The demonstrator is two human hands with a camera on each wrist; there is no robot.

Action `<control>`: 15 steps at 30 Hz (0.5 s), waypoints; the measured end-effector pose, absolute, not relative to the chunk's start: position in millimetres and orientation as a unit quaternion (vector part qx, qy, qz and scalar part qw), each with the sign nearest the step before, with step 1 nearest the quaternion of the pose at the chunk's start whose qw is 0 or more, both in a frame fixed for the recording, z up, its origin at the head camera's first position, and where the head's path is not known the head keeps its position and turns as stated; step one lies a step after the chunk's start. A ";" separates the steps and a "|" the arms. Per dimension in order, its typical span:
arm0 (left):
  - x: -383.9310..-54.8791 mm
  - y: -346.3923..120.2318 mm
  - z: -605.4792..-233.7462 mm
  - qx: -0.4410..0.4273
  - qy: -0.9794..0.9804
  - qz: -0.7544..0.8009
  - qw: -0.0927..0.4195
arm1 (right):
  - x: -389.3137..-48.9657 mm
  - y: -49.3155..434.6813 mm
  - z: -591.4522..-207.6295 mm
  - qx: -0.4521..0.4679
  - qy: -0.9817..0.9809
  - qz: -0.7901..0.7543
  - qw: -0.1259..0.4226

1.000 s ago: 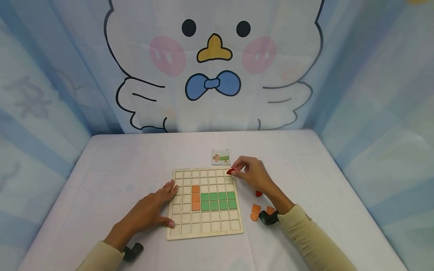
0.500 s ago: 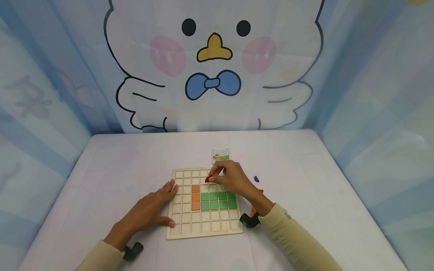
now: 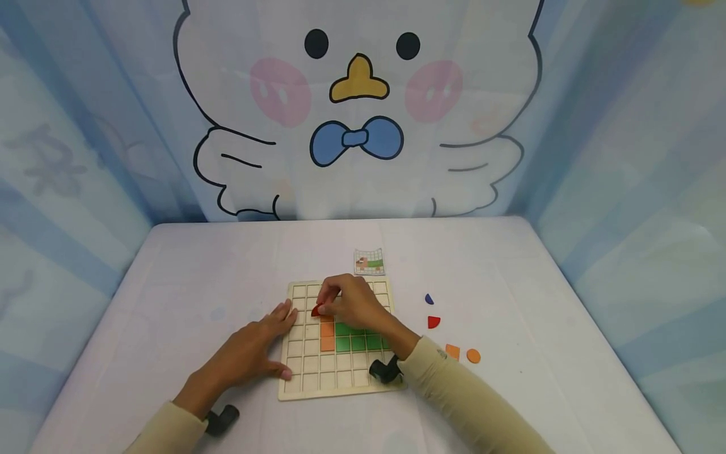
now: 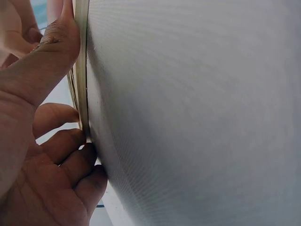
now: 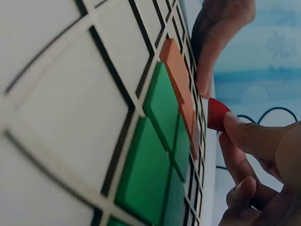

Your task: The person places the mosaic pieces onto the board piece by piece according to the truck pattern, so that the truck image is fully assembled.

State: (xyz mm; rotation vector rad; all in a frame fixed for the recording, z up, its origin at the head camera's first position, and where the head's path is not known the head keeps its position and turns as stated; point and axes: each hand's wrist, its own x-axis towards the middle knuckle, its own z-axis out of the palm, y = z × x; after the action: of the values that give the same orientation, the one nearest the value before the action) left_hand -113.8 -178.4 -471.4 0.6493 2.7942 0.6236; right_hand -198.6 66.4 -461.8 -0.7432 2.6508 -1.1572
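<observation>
A pale wooden grid board lies on the table, its recessed squares partly filled with orange square tiles and green square tiles. Between thumb and fingertips, my right hand pinches a red quarter-round tile just above the board, close to the top of the orange column. The right wrist view shows the tile held apart from the board. My left hand rests along the board's left edge, thumb spread from the fingers; its thumb and fingertips touch that edge in the left wrist view.
Behind the board lies a small pattern card. To the right are a blue half-round tile, another red quarter-round tile, an orange square tile and an orange round tile. My right sleeve hides some table.
My right hand has carried the red tile leftward across the board from its upper right corner, uncovering the loose tiles on the right. The left hand stays in place.
</observation>
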 end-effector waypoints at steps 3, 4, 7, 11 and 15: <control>-113.6 -178.6 -471.3 0.221 0.947 0.210 0.102 | -199.7 59.6 -465.2 -0.242 0.890 -0.379 0.079; -113.7 -178.5 -471.3 0.222 0.947 0.209 0.101 | -200.1 57.9 -466.3 -0.240 0.891 -0.377 0.078; -114.0 -178.4 -471.6 0.222 0.946 0.211 0.102 | -201.1 53.9 -468.6 -0.230 0.896 -0.373 0.075; -114.2 -178.8 -472.5 0.223 0.946 0.212 0.102 | -201.0 50.7 -468.9 -0.223 0.903 -0.357 0.083; -114.1 -179.7 -473.3 0.225 0.946 0.211 0.099 | -200.1 49.0 -469.0 -0.220 0.913 -0.329 0.096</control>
State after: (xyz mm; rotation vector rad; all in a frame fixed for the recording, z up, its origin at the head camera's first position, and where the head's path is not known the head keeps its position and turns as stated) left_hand -114.1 -179.7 -473.3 0.6655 2.7989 0.6256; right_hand -200.1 49.0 -469.0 -0.6503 2.7053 -0.9755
